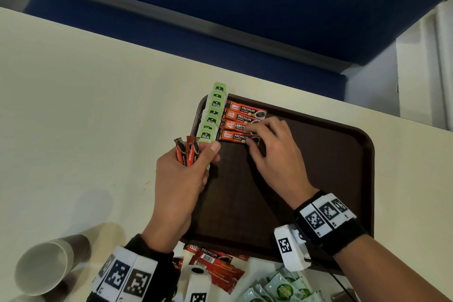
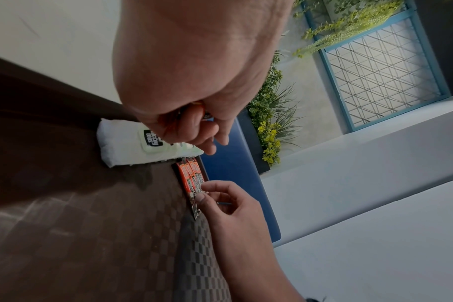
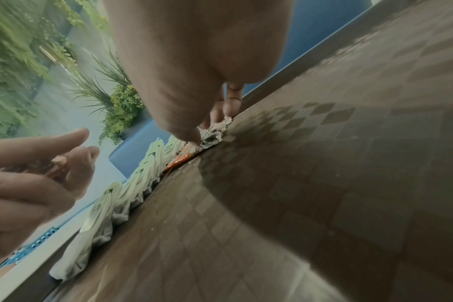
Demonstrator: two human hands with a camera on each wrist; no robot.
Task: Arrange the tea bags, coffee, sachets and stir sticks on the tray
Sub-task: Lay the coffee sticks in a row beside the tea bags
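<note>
1. The right hand (image 1: 272, 152) pinches the right end of the nearest coffee sachet (image 1: 232, 136), the fourth in a row on the tray (image 1: 343, 167).
2. The sachets' long axes run left to right, beside the column of tea bags (image 1: 212, 115).
3. The left hand (image 1: 181, 179), just left of the row, grips two upright spare sachets (image 1: 187, 152), ready to be handed across.

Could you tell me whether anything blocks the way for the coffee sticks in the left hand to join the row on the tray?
Nothing visible does. The left hand holds the coffee sticks just beside the tea bags. Bare tray lies below the last stick in the row, which the right hand is touching at its end.
</note>
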